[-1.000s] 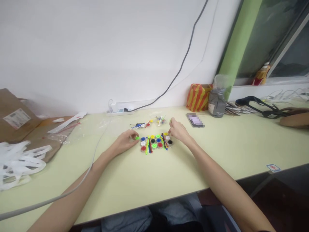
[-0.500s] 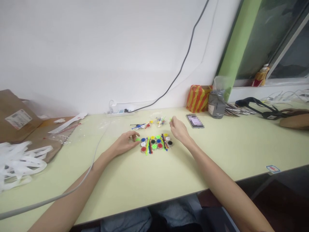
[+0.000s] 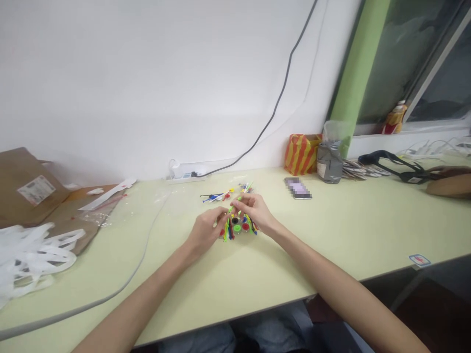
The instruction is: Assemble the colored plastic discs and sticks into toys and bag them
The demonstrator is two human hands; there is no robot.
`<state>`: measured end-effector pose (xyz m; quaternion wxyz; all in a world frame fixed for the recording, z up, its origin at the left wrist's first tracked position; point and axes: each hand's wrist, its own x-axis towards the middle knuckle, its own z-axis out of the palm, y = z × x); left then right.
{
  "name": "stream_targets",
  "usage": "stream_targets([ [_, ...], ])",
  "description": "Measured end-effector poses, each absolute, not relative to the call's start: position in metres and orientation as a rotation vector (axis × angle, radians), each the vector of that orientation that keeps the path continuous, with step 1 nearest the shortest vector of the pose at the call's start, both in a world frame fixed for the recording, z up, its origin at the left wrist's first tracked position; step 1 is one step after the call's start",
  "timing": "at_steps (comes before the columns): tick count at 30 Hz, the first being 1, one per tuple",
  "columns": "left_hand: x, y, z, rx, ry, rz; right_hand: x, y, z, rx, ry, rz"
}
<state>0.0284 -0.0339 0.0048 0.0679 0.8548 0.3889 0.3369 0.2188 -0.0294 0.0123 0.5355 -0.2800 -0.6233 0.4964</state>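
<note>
Both hands meet above the colourful plastic pieces, fingertips pinched at a small bright green plastic piece (image 3: 231,209). My left hand (image 3: 206,226) is closed on its lower end, my right hand (image 3: 256,212) on its upper end. Below them lie round coloured discs, among them a green disc (image 3: 237,228), a red disc (image 3: 246,226) and a black disc (image 3: 235,221). Thin coloured sticks (image 3: 230,232) lie in bundles between the discs. My hands cover part of this group. Farther back is a loose pile of sticks and small parts (image 3: 217,197).
A phone (image 3: 299,189) lies to the right, before a striped bag (image 3: 300,154) and a grey pouch (image 3: 329,164). A pale cable (image 3: 127,282) crosses the table at left, near brown paper packaging (image 3: 27,191) and white strips (image 3: 44,255). Another person's arm (image 3: 451,186) rests far right.
My right hand has moved left and toward me, and my left hand has moved right, so they now meet over the discs. The view has shifted slightly.
</note>
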Motion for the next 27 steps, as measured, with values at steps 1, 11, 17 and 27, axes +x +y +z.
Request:
stream_targets([
  [1, 0.026, -0.032, 0.006, 2.633, 1.229, 0.992, 0.22, -0.03, 0.012, -0.669, -1.478, 1.182],
  [11, -0.032, -0.009, 0.026, 2.706, 2.025, -0.267, 0.239, -0.006, -0.004, -0.895, -1.367, 0.813],
  [17, -0.043, 0.002, 0.019, 2.588, 1.822, 0.058, 0.245, -0.006, 0.0, -0.941, -1.375, 0.734],
  [27, -0.046, 0.006, 0.01, 2.553, 1.386, 0.231, 0.247, -0.006, 0.0, -1.008, -1.434, 0.633],
])
